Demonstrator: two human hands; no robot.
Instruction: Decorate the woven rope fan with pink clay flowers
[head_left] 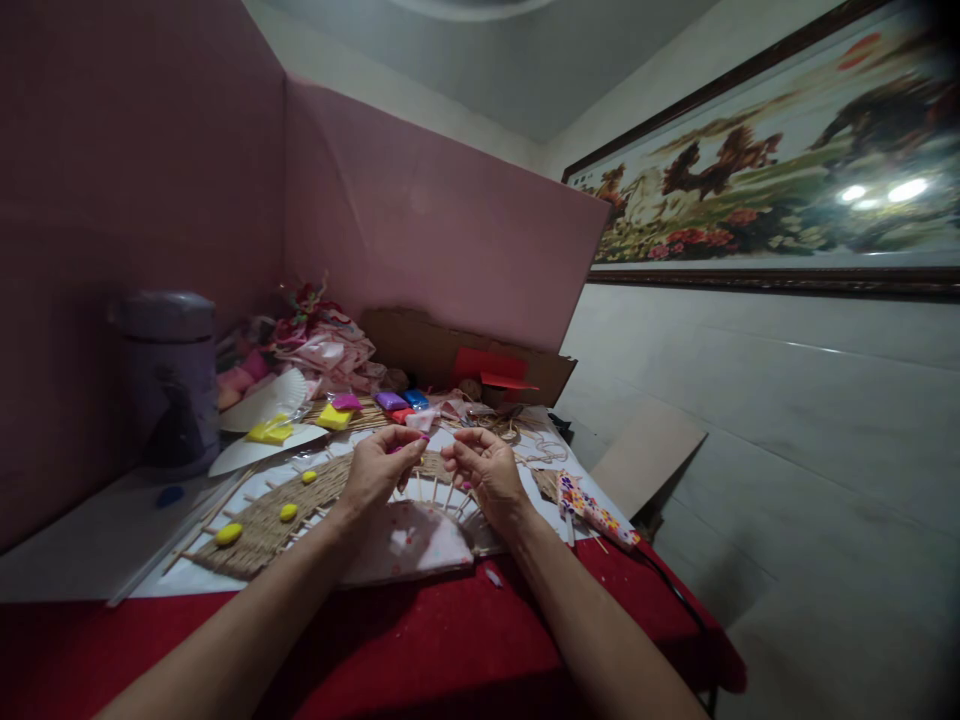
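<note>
My left hand [381, 468] and my right hand [484, 470] meet over a fan-shaped piece of woven straw [262, 515] with thin wooden sticks fanning out from a pale paper centre [416, 545]. Left fingers pinch a small magenta bit of clay [409, 447]. Right fingers curl close to it, pinched together; what they hold is too small to name. Yellow clay blobs [229, 533] sit on the weave.
Packets of coloured clay [390, 400], paper plates [266, 400], a grey jug [169, 375], a cardboard box [465, 355] and pink fabric [322, 350] crowd the back. A patterned folded item [596, 512] lies right. Red tablecloth [420, 640] in front; pink wall behind.
</note>
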